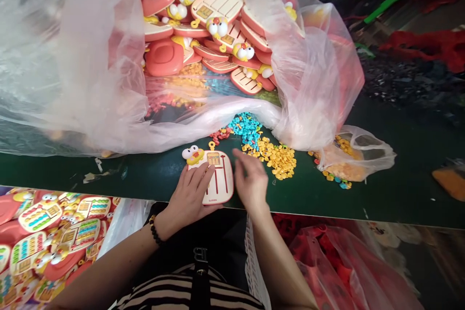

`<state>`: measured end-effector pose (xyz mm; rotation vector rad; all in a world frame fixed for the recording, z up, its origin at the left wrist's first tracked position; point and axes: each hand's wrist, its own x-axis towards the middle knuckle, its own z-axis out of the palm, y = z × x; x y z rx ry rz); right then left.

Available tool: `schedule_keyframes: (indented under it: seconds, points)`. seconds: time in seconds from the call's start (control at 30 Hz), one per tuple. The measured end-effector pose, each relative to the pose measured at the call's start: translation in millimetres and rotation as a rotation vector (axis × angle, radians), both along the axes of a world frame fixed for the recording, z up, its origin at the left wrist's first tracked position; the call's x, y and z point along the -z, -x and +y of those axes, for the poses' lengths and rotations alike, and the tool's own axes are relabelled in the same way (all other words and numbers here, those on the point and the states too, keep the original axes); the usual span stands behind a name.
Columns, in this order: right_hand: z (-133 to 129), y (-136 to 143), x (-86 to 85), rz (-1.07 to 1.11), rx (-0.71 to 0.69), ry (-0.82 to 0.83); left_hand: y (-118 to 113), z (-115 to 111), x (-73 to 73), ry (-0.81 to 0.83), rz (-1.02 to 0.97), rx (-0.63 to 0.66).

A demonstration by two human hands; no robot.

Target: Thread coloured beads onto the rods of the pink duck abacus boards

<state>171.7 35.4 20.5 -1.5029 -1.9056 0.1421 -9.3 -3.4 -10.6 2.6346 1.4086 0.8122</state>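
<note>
A cream slotted toy board (pixel 222 185) with bulging white eyes and a yellow loop lies on the dark green table (pixel 327 201). Across its left part rests my left hand (pixel 191 191), fingers spread over the slots. Just right of the board is my right hand (pixel 252 181), its fingers curled; whether it holds a small piece is too blurred to tell. Beyond the hands lie piles of small blue pieces (pixel 247 128), yellow pieces (pixel 281 159) and a few red pieces (pixel 220 134).
A large clear plastic bag (pixel 312 92) full of red-backed boards (pixel 218 2) spans the back. A small bag (pixel 354 155) of pieces sits at the right. Boards with coloured beads (pixel 39 215) fill the lower left. Red plastic bags (pixel 337 261) are below the table's right side.
</note>
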Motion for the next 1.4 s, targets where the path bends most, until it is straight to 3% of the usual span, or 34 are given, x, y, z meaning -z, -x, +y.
schedule_keyframes:
  seconds: [0.07, 0.23, 0.37, 0.5, 0.63, 0.8, 1.13, 1.27, 1.4]
  points:
    - [16, -18, 3.5, -0.109, 0.123, -0.026, -1, 0, -2.2, 0.034, 0.031, -0.004]
    - [29, -33, 16.5, -0.276, 0.086, 0.027, 0, 2, -5.4, 0.067, 0.002, -0.006]
    - [23, -22, 8.2, -0.056, 0.097, 0.002, 3, 5, -5.9, 0.123, -0.049, 0.041]
    - [22, -1, 0.0, 0.180, 0.003, 0.067, 4, 8, -6.8, 0.169, -0.060, 0.092]
    - [23, 14, 6.5, 0.070, -0.027, 0.055, 3, 7, -7.7, 0.201, -0.069, 0.095]
    - [10, 14, 10.9, -0.172, -0.063, -0.005, 2, 6, -8.5, 0.213, -0.075, 0.063]
    - [-37, 20, 15.3, -0.209, -0.068, 0.086, 2, 4, -5.9, 0.186, -0.111, 0.047]
    - [-44, 37, 10.5, -0.207, -0.189, 0.135, 2, 5, -4.8, 0.169, -0.102, 0.051]
    - [-28, 35, 1.6, -0.076, -0.367, 0.164, 0, 5, -1.9, 0.147, -0.106, 0.019]
